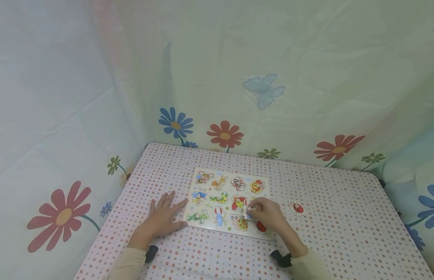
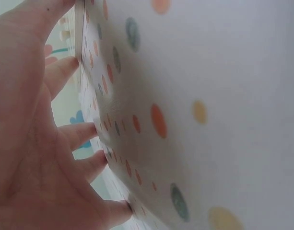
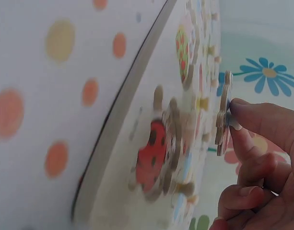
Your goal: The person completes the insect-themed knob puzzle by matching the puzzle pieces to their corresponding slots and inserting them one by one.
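A wooden insect puzzle board [image 1: 231, 173] lies on the table, with knobbed pieces such as a green caterpillar [image 1: 219, 198] and a blue beetle [image 1: 219, 217] in it. My right hand [image 1: 269, 213] pinches a small wooden puzzle piece [image 3: 223, 117] between thumb and index finger, above the board's right part. Which insect the piece shows is hard to make out. Below it in the right wrist view is a red ladybug picture [image 3: 150, 160] on the board. My left hand [image 1: 162, 216] rests with fingers spread on the table, fingertips at the board's left edge.
A loose red ladybug piece [image 1: 296, 208] lies on the table right of the board. The dotted tablecloth [image 1: 329, 217] covers the table. Flower-printed curtains [image 1: 294, 97] hang behind and at the sides.
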The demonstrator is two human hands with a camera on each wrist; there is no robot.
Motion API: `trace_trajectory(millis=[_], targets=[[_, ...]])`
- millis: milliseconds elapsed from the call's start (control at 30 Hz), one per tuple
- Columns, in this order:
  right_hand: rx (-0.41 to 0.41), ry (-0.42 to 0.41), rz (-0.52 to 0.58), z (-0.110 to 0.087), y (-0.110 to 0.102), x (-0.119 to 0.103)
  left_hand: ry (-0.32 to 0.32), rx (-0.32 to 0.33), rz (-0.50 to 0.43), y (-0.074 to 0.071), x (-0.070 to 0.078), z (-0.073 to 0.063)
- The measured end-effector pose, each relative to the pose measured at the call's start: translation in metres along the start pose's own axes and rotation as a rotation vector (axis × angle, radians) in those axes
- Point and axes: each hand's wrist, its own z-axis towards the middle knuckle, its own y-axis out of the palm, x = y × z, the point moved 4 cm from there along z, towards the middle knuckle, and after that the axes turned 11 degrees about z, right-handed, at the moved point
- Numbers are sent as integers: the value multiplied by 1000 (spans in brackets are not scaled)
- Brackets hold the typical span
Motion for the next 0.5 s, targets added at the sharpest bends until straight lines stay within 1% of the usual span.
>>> trace_trajectory(millis=[200, 367, 500], targets=[[-28, -82, -19, 2, 13, -10, 2, 4, -3, 0, 0, 0], [-58, -100, -3, 5, 27, -15, 4, 6, -6, 0, 0, 0], [-82, -139, -9, 7, 38, -20, 5, 4, -5, -1, 0, 0]])
